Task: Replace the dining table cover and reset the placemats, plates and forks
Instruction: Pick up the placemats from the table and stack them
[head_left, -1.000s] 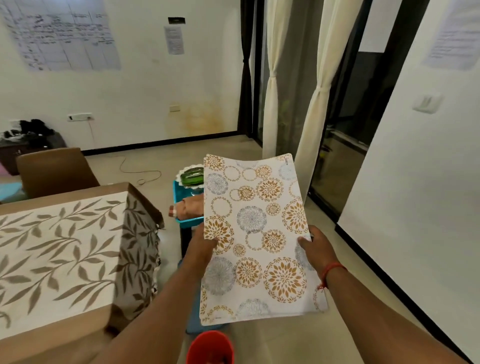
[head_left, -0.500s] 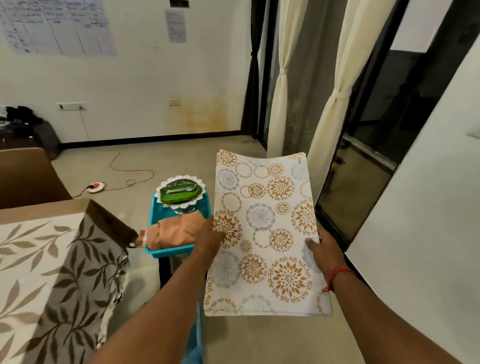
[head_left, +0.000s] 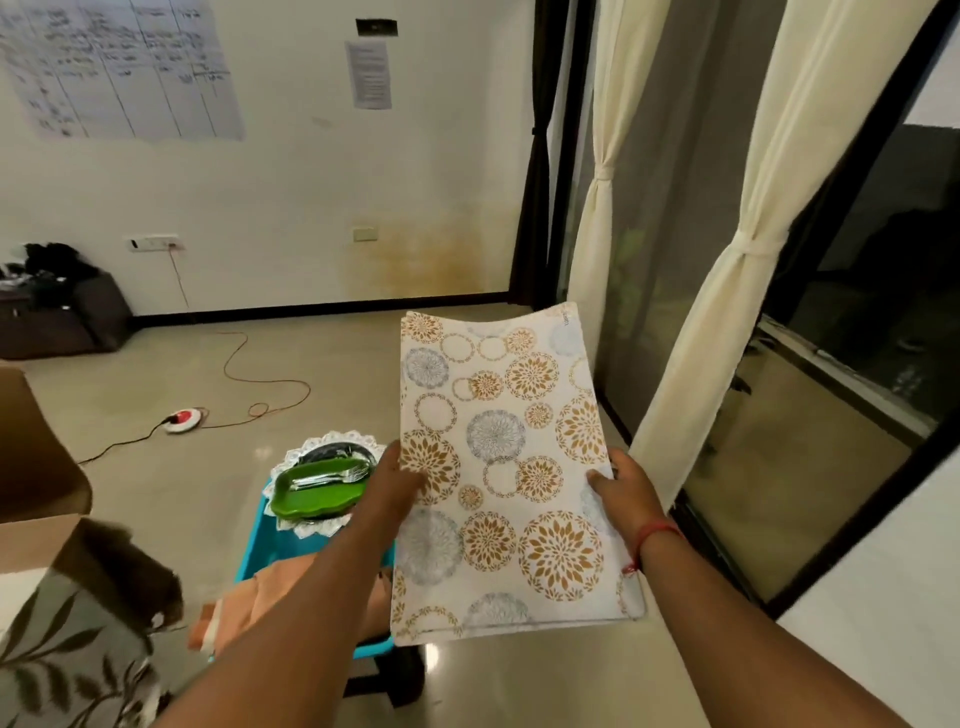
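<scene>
Both hands hold a stack of placemats (head_left: 498, 467) flat in the air, above the floor and just right of a blue tray (head_left: 254, 551). The left hand (head_left: 389, 483) pinches the stack's left edge, thumb on top; the right hand (head_left: 621, 488) pinches the right edge likewise. The tray carries a green plate (head_left: 317, 493) with forks (head_left: 332, 475) and a folded orange cloth (head_left: 275, 587). The covered table (head_left: 62, 660) lies at lower left.

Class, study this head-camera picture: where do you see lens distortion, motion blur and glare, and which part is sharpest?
Head view: wide-angle bending bows the cream curtains and the window frame; the leaf-patterned table cover at lower left smears with motion blur; soft glare sits on the beige floor; the floral-printed placemats, held by the left hand and right hand, look sharpest.
</scene>
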